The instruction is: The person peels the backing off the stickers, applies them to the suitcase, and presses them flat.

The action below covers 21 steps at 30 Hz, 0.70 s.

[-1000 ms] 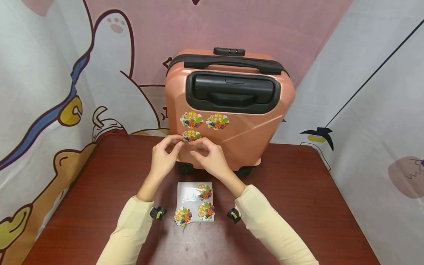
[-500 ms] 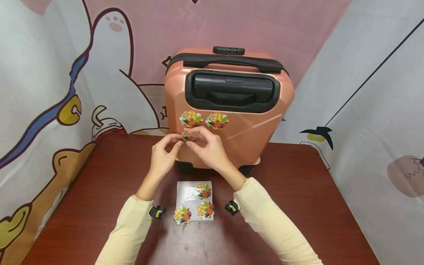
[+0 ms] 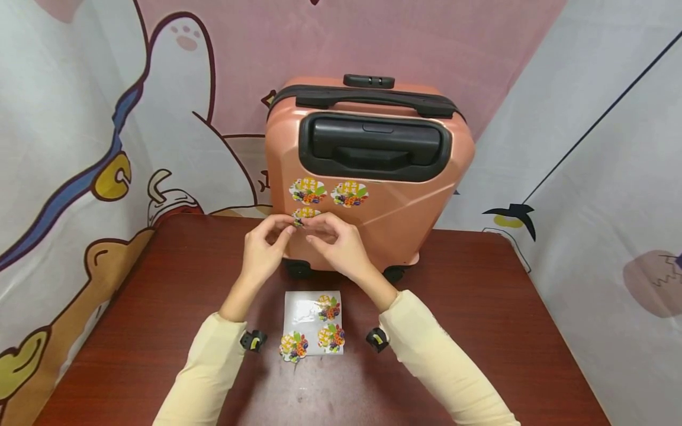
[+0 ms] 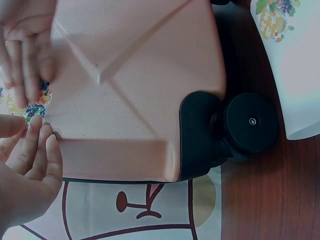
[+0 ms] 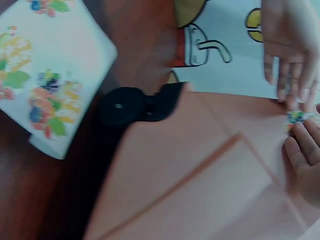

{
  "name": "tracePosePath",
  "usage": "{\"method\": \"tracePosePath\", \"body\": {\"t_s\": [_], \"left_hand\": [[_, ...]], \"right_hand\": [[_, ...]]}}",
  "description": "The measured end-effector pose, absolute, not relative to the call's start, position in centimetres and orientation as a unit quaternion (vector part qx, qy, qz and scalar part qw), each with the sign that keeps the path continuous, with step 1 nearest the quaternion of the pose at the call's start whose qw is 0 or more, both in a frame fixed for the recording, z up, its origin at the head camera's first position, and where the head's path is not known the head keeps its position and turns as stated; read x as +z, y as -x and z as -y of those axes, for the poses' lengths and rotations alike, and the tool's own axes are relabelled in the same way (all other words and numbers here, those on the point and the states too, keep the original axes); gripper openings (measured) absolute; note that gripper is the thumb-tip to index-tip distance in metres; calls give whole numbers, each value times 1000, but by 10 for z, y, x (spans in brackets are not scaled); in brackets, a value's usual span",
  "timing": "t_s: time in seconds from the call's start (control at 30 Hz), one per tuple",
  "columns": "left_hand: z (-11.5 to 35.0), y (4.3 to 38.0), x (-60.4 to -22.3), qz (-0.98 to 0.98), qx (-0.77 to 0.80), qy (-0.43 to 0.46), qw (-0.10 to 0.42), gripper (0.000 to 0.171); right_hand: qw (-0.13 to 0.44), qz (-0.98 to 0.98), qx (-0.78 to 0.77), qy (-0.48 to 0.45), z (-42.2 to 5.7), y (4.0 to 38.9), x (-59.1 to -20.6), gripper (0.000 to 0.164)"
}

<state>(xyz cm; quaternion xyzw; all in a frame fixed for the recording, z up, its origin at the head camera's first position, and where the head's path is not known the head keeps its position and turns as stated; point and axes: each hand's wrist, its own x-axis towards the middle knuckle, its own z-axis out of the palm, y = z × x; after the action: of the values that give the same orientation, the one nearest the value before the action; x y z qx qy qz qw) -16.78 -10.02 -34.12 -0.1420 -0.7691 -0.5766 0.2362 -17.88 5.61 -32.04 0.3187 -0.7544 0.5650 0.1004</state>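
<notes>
A salmon-pink suitcase (image 3: 394,219) stands upright on the table. Two round fruit stickers sit side by side on its front: a left one (image 3: 308,191) and a right one (image 3: 349,194). Below the left one is a third fruit sticker (image 3: 306,213), partly covered by fingers. My left hand (image 3: 262,248) pinches this sticker's lower left edge between thumb and fingertip. The fingertips of my right hand (image 3: 341,245) touch its right side, with the thumb held apart. In the left wrist view the sticker (image 4: 35,107) shows between both hands' fingertips.
A white backing sheet (image 3: 303,319) with several fruit stickers lies on the brown table (image 3: 458,331) in front of the suitcase; one sticker (image 3: 293,347) overhangs its lower left corner. Cartoon-printed cloth (image 3: 426,41) hangs behind and on both sides.
My right hand moved up over the third sticker, then back down to the right, uncovering its upper part. The left hand has stayed at the sticker's left edge.
</notes>
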Motion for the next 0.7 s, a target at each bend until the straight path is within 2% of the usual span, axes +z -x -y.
{"method": "tracePosePath", "body": {"t_s": [0.27,0.5,0.7], "left_hand": [[100,168,-340,770,-578,137,232,14],[100,167,-340,769,-582,136,227,13],[100,167,-340,769,-581,137,228,13]], "right_hand": [[117,741,577,-324,-58,179,-307,20],[98,766,559,-303,-62,180,-329,19],[108,768,556,-299,-64,196,-343,20]]}}
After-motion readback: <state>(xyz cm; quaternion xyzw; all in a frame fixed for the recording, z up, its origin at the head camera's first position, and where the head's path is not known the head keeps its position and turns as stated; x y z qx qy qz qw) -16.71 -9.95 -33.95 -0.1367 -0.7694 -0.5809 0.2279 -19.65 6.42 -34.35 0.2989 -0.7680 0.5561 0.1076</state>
